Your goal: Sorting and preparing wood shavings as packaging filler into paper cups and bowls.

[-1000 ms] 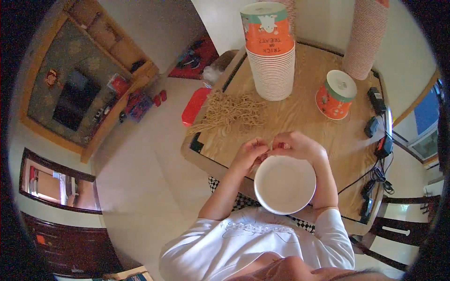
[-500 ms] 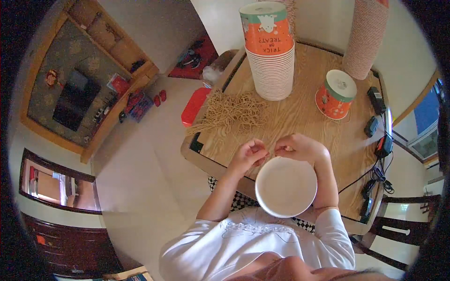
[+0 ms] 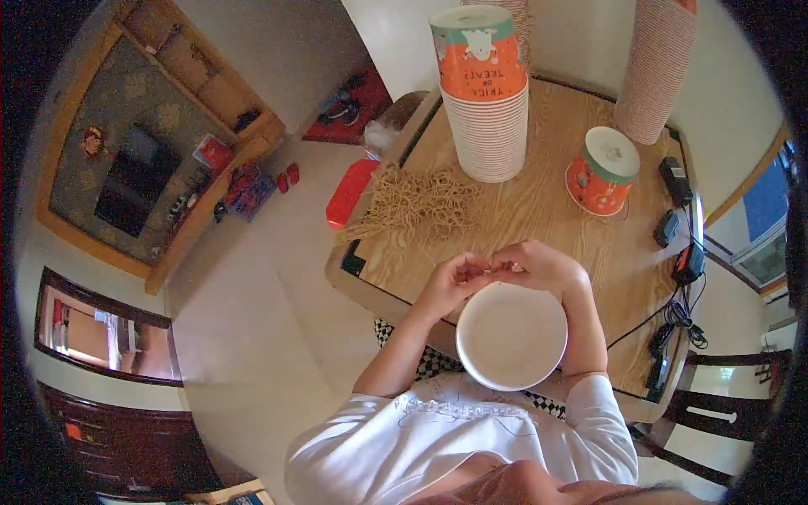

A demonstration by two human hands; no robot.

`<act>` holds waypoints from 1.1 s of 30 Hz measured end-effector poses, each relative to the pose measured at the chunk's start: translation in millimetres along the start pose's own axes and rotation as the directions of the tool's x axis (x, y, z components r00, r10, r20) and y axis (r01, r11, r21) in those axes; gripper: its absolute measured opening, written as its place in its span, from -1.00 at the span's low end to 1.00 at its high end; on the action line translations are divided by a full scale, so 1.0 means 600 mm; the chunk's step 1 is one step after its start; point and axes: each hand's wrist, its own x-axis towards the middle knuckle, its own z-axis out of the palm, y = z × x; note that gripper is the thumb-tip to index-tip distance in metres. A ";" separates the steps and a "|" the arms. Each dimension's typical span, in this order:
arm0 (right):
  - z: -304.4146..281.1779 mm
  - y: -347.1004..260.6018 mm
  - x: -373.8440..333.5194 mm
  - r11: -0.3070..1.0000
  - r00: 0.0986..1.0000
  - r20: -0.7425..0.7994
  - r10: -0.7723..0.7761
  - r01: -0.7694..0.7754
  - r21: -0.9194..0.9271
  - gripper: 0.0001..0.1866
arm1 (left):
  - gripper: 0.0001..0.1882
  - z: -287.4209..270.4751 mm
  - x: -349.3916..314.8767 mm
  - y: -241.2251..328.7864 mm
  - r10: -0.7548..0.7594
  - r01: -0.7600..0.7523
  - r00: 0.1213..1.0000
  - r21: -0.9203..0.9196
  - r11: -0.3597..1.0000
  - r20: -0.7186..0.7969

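A round paper bucket (image 3: 512, 337) faces me with its white inside, at the near edge of the table; its outer wall is hidden. Just beyond its far rim, my left hand (image 3: 457, 282) and my right hand (image 3: 540, 268) meet, fingertips touching. Both are closed in a pinch, and what lies between the fingers is too small to make out. The right wrist rests along the bucket's right side. Left of and beyond my hands lies a loose heap of brown twisted-paper cords (image 3: 421, 202).
A tall stack of upturned orange-and-green paper buckets (image 3: 488, 126) stands at the back. One single bucket (image 3: 602, 172) sits upside down farther right, near another tall stack (image 3: 658, 71). Black adapters and cables (image 3: 673, 320) run along the right edge; a red container (image 3: 349, 194) is at the left.
My left hand has moved slightly right, and its fingers now touch those of the right hand. The bucket has barely shifted left.
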 end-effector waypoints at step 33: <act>0.002 -0.001 0.004 0.998 0.996 -0.072 0.046 -0.043 0.043 -0.84 | -0.82 -0.009 0.003 -0.028 0.106 -0.105 0.977 0.018 0.994 -0.187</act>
